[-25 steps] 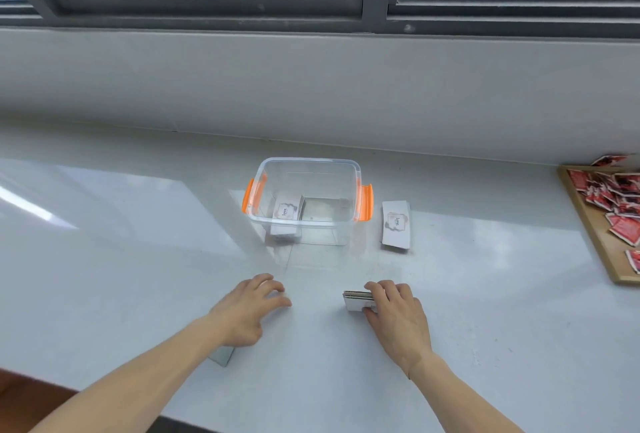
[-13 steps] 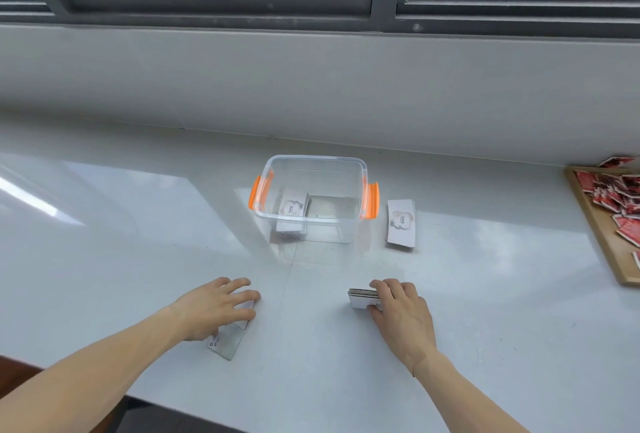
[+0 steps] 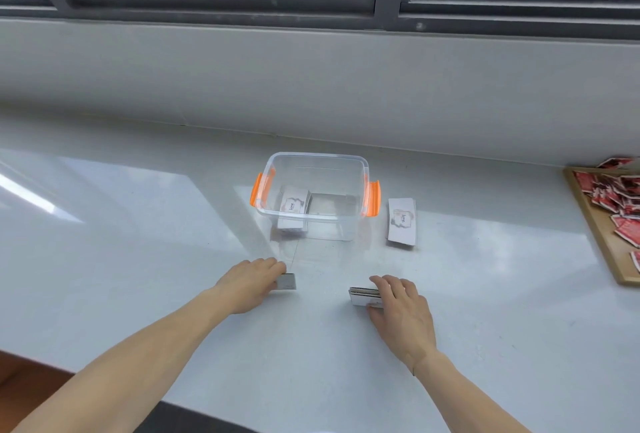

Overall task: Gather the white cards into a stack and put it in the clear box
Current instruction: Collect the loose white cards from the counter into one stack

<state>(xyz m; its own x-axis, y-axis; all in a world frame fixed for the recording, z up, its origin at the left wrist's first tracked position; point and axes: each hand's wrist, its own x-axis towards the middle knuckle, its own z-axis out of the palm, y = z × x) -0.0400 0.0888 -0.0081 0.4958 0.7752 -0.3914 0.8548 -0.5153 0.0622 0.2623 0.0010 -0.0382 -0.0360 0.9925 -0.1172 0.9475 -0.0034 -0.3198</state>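
Four groups of white cards are what we count at this moment: a small pile inside the clear box (image 3: 317,197), lying on its floor toward the left wall, a pile (image 3: 401,222) printed "love" on the desk (image 3: 138,242) just beside the box's right orange latch, a thin stack (image 3: 363,295) under our right hand (image 3: 403,315), and a single card (image 3: 286,281) under our left hand (image 3: 251,285). Our right hand lies over its stack with the fingers curled down on the top and the thumb side against the near edge, so we read it as closed on those cards; the left hand presses flat, fingers together, on the lone card, whose right corner peeks out. We judge these cards to be light, thin and fairly stiff, with a smooth face that will slide easily over the glossy desk and over one another. A flat single card is hard to pinch from above, so sliding it toward the stack, or toward the desk's edge, seems the easier way to lift it. The stack is best held by its long edges, thumb on one side and fingers on the other, with light pressure on top so the cards do not fan out or spill. Squeezing too hard may bow them. The red packets on the wooden tray (image 3: 602,242) far right are no part of this.
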